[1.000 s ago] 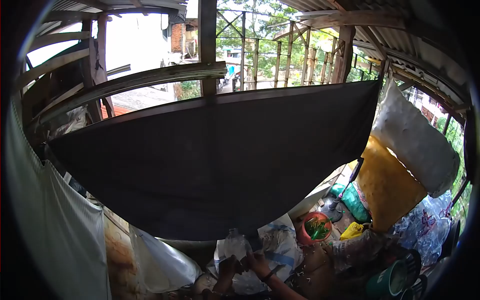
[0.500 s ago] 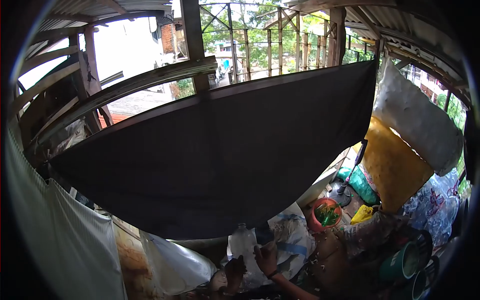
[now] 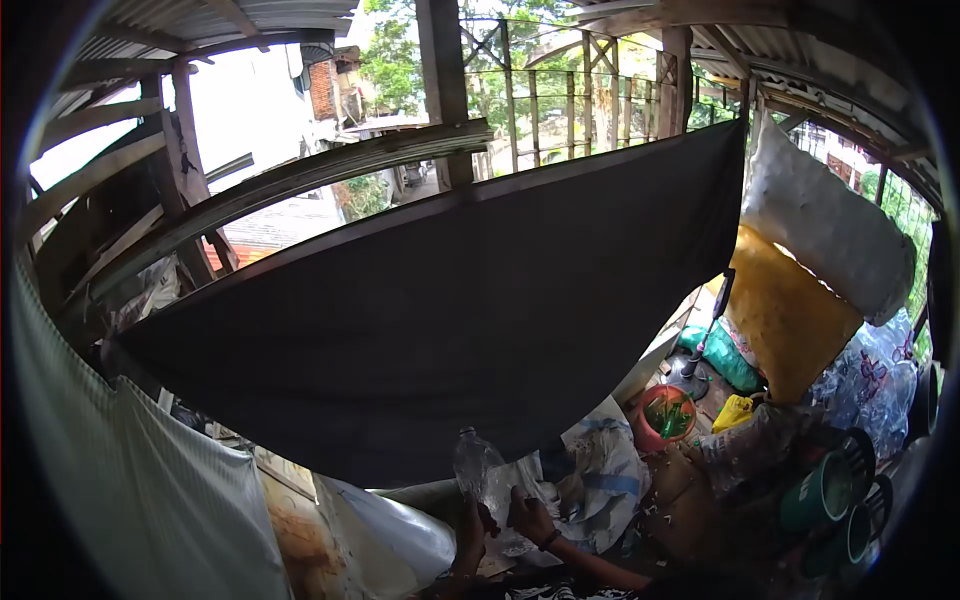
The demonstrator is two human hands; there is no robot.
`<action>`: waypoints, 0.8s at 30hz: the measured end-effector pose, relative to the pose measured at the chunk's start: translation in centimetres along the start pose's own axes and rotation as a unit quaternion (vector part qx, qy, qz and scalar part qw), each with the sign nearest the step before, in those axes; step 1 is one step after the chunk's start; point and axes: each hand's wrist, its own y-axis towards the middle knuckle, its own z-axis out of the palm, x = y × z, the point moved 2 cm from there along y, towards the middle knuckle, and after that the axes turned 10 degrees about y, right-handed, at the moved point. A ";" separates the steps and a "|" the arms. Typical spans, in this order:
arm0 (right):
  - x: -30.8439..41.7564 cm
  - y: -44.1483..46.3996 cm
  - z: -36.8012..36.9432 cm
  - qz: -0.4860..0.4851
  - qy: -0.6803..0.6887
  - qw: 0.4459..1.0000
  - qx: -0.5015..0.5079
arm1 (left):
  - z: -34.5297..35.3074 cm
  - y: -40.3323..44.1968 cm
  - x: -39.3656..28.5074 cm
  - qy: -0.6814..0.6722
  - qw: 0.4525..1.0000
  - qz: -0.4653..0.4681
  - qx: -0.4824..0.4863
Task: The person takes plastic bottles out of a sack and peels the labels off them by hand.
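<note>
A clear plastic bottle (image 3: 477, 465) stands nearly upright, neck up, in front of the dark cloth's lower edge. My left hand (image 3: 478, 522) is closed around its lower part. My right hand (image 3: 531, 516), with a dark band at the wrist, is just right of the bottle. Its fingers look curled, and whatever they may hold is too small to make out. Behind my hands lies a white sack (image 3: 600, 465) with blue stripes.
A large dark cloth (image 3: 450, 320) hangs across the middle. To the right are a red bucket (image 3: 646, 437) with green bottles, a yellow container (image 3: 733, 413), green buckets (image 3: 815, 497) and a clear bag of bottles (image 3: 870, 400). A pale sheet (image 3: 150, 490) hangs at left.
My view has shifted a little to the left. My left hand and the bottle have risen slightly, and the bottle now shows more plainly against the dark cloth. The right hand stays beside it.
</note>
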 end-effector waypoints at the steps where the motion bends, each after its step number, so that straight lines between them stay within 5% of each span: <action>1: 0.1 0.2 1.0 -0.038 -0.016 0.998 0.039 | -1.3 0.8 1.3 -0.071 0.997 -0.010 0.035; 3: 1.9 -0.2 2.5 -0.013 -0.009 0.999 0.035 | -3.0 1.8 2.4 -0.147 0.987 -0.014 0.067; 5: 2.9 -0.2 3.9 0.013 0.000 0.999 0.029 | -4.5 1.7 2.2 -0.071 0.997 0.002 0.021; 7: 3.5 0.0 5.0 -0.138 -0.075 0.987 0.032 | -5.4 1.0 2.1 -0.005 0.999 0.031 0.012; 9: 4.5 0.2 6.2 -0.114 -0.088 0.989 -0.015 | -6.2 1.0 3.7 0.030 0.998 0.056 0.016; 12: 4.0 0.7 7.9 -0.115 -0.125 0.982 -0.081 | -7.5 1.2 7.6 0.247 0.931 0.242 -0.119; 15: 3.0 -0.8 10.9 -0.131 -0.137 0.977 -0.096 | -10.2 1.8 9.8 0.232 0.935 0.212 -0.166; 17: -2.3 -1.4 12.9 -0.262 -0.332 0.904 -0.058 | -12.1 2.9 9.9 0.226 0.933 0.197 -0.200; 18: -1.1 -1.8 13.7 -0.268 -0.332 0.902 -0.060 | -12.8 0.6 5.3 0.180 0.962 0.108 -0.177; 19: 1.7 -3.4 14.2 -0.028 -0.081 0.995 -0.058 | -13.5 1.1 4.6 0.178 0.961 0.115 -0.177; 20: 2.7 -4.5 14.9 0.215 0.182 0.958 -0.047 | -14.1 1.7 4.2 0.210 0.964 0.096 -0.134; 24: -6.9 -1.7 15.2 0.188 0.199 0.961 0.048 | -16.1 1.8 4.8 0.336 0.941 -0.004 0.047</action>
